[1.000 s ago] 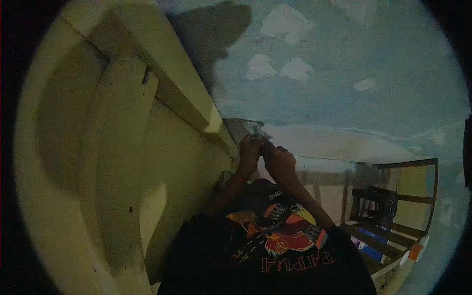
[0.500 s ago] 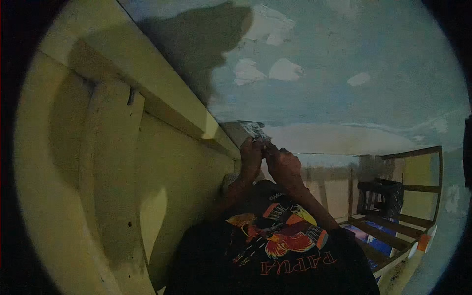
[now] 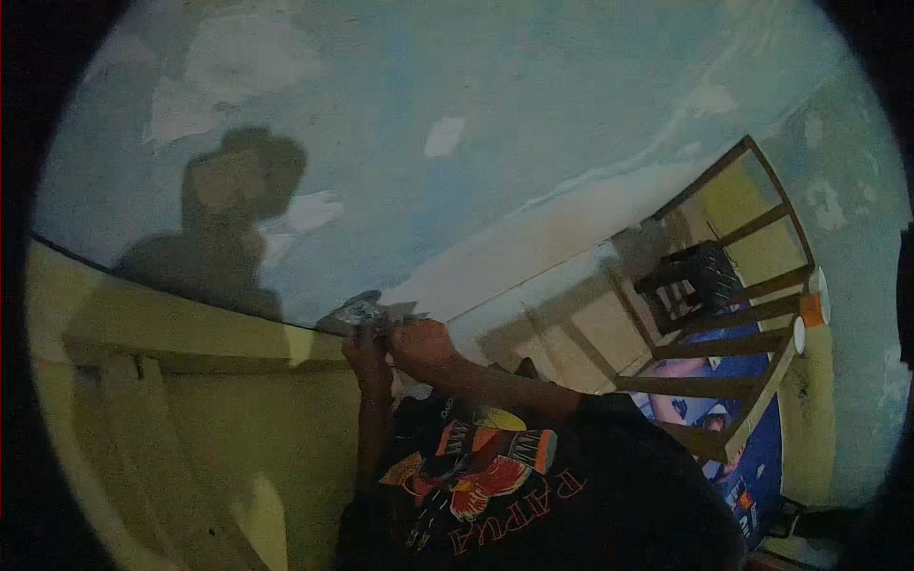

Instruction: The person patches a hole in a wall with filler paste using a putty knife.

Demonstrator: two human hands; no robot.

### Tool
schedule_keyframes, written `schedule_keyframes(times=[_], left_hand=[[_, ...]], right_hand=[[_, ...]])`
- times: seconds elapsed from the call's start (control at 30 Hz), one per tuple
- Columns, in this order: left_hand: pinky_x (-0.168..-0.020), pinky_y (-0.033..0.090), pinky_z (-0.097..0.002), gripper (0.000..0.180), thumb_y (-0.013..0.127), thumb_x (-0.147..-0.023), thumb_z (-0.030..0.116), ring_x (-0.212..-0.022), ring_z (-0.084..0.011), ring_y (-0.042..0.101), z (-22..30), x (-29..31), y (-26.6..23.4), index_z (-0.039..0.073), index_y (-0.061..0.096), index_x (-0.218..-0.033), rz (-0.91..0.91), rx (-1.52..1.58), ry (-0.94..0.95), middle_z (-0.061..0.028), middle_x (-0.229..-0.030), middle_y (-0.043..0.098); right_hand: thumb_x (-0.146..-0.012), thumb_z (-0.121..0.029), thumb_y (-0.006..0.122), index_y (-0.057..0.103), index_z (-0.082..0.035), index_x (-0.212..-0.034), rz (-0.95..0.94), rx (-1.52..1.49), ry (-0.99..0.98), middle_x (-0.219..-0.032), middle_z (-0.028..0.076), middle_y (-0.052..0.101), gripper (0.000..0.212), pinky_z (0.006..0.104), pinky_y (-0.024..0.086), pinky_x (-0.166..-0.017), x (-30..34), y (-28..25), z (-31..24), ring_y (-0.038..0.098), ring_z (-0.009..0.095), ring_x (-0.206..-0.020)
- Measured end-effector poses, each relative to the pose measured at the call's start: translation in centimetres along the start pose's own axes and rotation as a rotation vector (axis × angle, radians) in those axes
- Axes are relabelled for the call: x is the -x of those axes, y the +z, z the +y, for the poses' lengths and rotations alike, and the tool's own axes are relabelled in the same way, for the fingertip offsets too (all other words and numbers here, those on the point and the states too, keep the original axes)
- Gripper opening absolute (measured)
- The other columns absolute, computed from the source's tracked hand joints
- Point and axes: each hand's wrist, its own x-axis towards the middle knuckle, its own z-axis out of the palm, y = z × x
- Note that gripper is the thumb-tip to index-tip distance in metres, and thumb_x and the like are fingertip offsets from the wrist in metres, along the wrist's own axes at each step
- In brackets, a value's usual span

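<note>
Close together in front of my chest, both hands are closed. My left hand (image 3: 366,358) grips a flat, greyish blade smeared with white paste (image 3: 359,312), which looks like a putty scraper. Fingers of my right hand (image 3: 425,346) are wrapped round something beside it. A dark, thin edge (image 3: 411,310) sticks up above that hand; its kind is too dim to make out. Behind the hands is a blue-green wall (image 3: 533,105) with pale filled patches, one of them a small white patch (image 3: 445,136).
A yellow-painted wooden frame (image 3: 219,328) runs along the left, against the wall. On the right stands a slatted wooden frame (image 3: 762,381) with a dark plastic stool (image 3: 687,284) on it. White-and-orange rolls or tubs (image 3: 814,303) sit at its edge, and a blue printed sheet (image 3: 766,457) lies beneath.
My view has turned to the right, so the wall and wooden frames appear tilted. Both hands show further left, still close together on what they hold.
</note>
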Motion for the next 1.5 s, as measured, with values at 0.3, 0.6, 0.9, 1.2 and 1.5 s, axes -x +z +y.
schedule_keyframes(times=[0.3,0.6,0.9,1.2,1.5], left_hand=[[-0.054,0.040,-0.0280,0.013,0.048,-0.073,0.010,-0.063,-0.0157,0.048,-1.0,0.7,-1.3,-0.002,0.047,-0.078,0.143,0.198,0.152,-0.0081,-0.072,0.048],[-0.054,0.038,-0.0274,0.013,0.046,-0.076,0.012,-0.064,-0.0142,0.045,-3.2,-0.9,-4.0,-0.001,0.045,-0.081,-0.133,-0.130,0.154,-0.0060,-0.073,0.047],[-0.057,0.041,-0.0256,0.011,0.049,-0.075,0.009,-0.065,-0.0128,0.049,-5.5,-1.7,-5.8,0.001,0.048,-0.082,-0.186,-0.033,0.127,-0.0050,-0.075,0.050],[-0.054,0.043,-0.0296,0.011,0.044,-0.078,0.009,-0.063,-0.0170,0.051,-3.3,-0.6,-3.6,0.000,0.051,-0.078,-0.101,0.124,0.141,-0.0080,-0.075,0.053],[-0.050,0.040,-0.0259,0.018,0.046,-0.077,0.017,-0.057,-0.0136,0.048,-3.3,-1.3,-2.7,0.000,0.048,-0.069,-0.062,0.155,-0.011,-0.0056,-0.064,0.048]], right_hand=[[-0.061,-0.008,0.051,0.049,-0.001,-0.066,-0.007,0.255,0.032,-0.053,0.011,0.047,0.009,0.0327,0.039,-0.040,-0.6,-0.5,-3.0,0.049,0.022,-0.047],[-0.072,-0.015,0.045,0.048,0.000,-0.082,-0.217,0.203,0.202,-0.057,0.013,0.050,0.019,0.0334,0.041,-0.039,-0.7,0.0,-3.1,0.052,0.023,-0.049],[-0.073,-0.018,0.043,0.047,-0.004,-0.083,-0.257,0.135,0.309,-0.055,0.012,0.052,0.017,0.0349,0.042,-0.040,-0.6,-0.1,-4.2,0.053,0.027,-0.048],[-0.070,-0.016,0.049,0.046,0.000,-0.079,0.100,0.185,0.100,-0.044,0.008,0.045,0.018,0.0344,0.033,-0.030,-0.4,-0.5,-3.5,0.045,0.022,-0.035],[-0.066,-0.008,0.048,0.050,0.001,-0.063,-0.072,0.194,0.149,-0.048,0.009,0.046,0.010,0.0341,0.039,-0.038,-0.4,0.1,-2.8,0.050,0.022,-0.046]])
